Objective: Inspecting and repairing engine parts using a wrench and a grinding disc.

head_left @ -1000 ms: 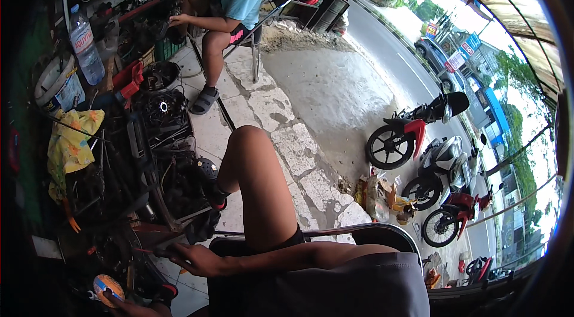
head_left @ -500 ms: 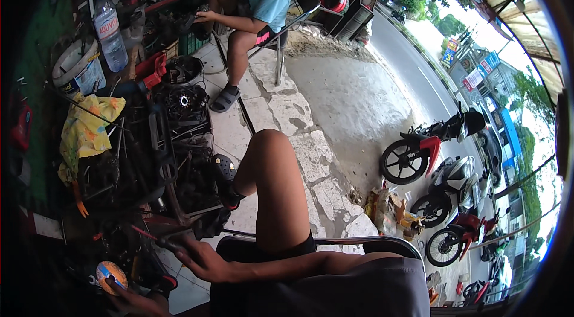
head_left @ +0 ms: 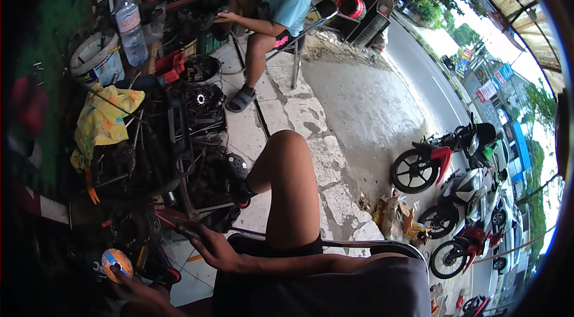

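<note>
At the lower left, my left hand (head_left: 134,287) is closed on a round orange object with a blue band (head_left: 116,264). My right hand (head_left: 215,250), near the lower middle, grips a dark, slim tool with a thin red part (head_left: 170,215) pointing left toward the pile of greasy metal parts (head_left: 197,110). What exactly the tool is, I cannot make out. Below and around my left hand lie dark parts and tools, hard to tell apart. My bent leg rises in the middle, above my right forearm.
A co-worker (head_left: 281,12) sits on a chair, handling parts. A water bottle (head_left: 131,30), a white bucket (head_left: 95,60), a red plastic part (head_left: 169,64) and a yellow cloth (head_left: 104,113) crowd the left. Several motorbikes (head_left: 454,209) stand at the right, beside a road.
The view has swung a little, so the surroundings sit further right. My right hand has risen slightly with the tool. My left hand still holds the round object, now slightly higher.
</note>
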`<state>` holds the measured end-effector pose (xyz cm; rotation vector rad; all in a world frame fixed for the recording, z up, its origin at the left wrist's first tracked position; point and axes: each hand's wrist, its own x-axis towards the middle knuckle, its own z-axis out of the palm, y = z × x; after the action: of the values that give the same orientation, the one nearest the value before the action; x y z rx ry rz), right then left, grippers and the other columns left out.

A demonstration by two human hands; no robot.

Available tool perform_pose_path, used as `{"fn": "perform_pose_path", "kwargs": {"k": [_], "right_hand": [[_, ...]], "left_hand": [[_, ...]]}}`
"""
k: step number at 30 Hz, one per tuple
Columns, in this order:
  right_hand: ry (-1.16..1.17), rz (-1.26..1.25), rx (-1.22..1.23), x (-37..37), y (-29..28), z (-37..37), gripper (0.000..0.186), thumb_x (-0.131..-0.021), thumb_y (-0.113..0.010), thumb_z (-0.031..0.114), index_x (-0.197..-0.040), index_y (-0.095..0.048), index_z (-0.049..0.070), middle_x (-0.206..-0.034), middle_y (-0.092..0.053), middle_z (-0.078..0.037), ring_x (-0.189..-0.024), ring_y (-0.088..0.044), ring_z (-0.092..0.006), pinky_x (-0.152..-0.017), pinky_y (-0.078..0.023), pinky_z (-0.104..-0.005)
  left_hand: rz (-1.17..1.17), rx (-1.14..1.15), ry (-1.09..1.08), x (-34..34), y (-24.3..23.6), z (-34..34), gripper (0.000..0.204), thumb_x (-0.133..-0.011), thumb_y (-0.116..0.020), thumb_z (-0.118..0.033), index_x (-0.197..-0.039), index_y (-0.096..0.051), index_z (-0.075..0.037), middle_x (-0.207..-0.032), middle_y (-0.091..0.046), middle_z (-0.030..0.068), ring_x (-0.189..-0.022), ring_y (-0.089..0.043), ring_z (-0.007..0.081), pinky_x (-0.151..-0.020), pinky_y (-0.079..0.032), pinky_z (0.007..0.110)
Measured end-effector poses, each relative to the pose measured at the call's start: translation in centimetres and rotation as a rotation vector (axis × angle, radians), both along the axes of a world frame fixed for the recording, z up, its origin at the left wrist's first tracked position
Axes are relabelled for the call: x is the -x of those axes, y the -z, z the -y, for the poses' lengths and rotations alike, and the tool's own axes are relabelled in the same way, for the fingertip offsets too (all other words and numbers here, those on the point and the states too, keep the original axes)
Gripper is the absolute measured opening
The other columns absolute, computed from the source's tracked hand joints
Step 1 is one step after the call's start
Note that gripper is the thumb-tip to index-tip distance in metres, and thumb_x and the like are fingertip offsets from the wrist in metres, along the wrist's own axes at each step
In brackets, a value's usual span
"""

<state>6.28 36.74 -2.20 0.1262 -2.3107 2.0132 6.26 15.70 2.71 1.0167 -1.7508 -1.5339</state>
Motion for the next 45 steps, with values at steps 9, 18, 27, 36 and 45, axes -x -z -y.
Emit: {"fn": "perform_pose_path", "kwargs": {"k": [9, 18, 27, 36, 45], "right_hand": [[-0.129, 0.183, -0.023, 0.5, 0.4, 0.6, 0.034, -0.096, -0.048, 0.022, -0.120, -0.046, -0.001, -0.074, -0.055, -0.015, -0.063, -0.051, -0.0201, -0.058, -0.041, -0.0330], [0.093, 0.111, 0.032, 3.6, -3.7, 0.8, 0.027, -0.097, -0.046, 0.024, -0.104, -0.047, -0.002, -0.065, -0.048, -0.012, -0.057, -0.040, -0.0146, -0.051, -0.037, -0.0315], [0.023, 0.361, -0.344, -3.4, 10.5, -0.8, 0.039, -0.096, -0.043, 0.034, -0.112, -0.048, -0.001, -0.067, -0.058, -0.021, -0.061, -0.058, -0.0370, -0.055, -0.044, -0.0431], [0.037, 0.039, 0.065, -0.6, -1.8, 0.7, 0.030, -0.096, -0.046, 0.023, -0.114, -0.046, -0.001, -0.073, -0.055, -0.017, -0.065, -0.055, -0.0269, -0.060, -0.043, -0.0387], [0.051, -0.050, -0.070, 2.5, -1.3, 0.9, 0.032, -0.093, -0.049, 0.017, -0.119, -0.046, -0.002, -0.072, -0.055, -0.014, -0.066, -0.052, -0.0184, -0.061, -0.043, -0.0324]], "left_hand": [[-0.050, 0.068, 0.002, 0.3, -0.6, -0.9, 0.059, -0.093, -0.050, -0.044, -0.129, -0.048, 0.003, -0.121, -0.053, 0.0225, -0.111, -0.053, 0.0287, -0.092, -0.043, 0.033], [-0.090, 0.023, 0.062, -0.9, 0.9, 1.4, 0.059, -0.092, -0.054, -0.040, -0.134, -0.042, 0.000, -0.133, -0.045, 0.0194, -0.122, -0.046, 0.0268, -0.106, -0.031, 0.036], [0.065, 0.121, 0.059, 0.3, 0.3, -0.4, 0.061, -0.093, -0.049, -0.044, -0.133, -0.043, 0.002, -0.129, -0.048, 0.0233, -0.115, -0.053, 0.0277, -0.096, -0.041, 0.032], [0.304, 0.719, 0.159, 0.0, 0.3, -1.1, 0.061, -0.093, -0.052, -0.041, -0.135, -0.039, 0.001, -0.131, -0.044, 0.0219, -0.116, -0.052, 0.0288, -0.100, -0.042, 0.034], [0.282, 0.576, 0.199, -2.1, 2.9, 2.7, 0.041, -0.097, -0.045, -0.014, -0.137, -0.038, -0.009, -0.126, -0.048, 0.0235, -0.116, -0.051, 0.0329, -0.096, -0.042, 0.039]]}}
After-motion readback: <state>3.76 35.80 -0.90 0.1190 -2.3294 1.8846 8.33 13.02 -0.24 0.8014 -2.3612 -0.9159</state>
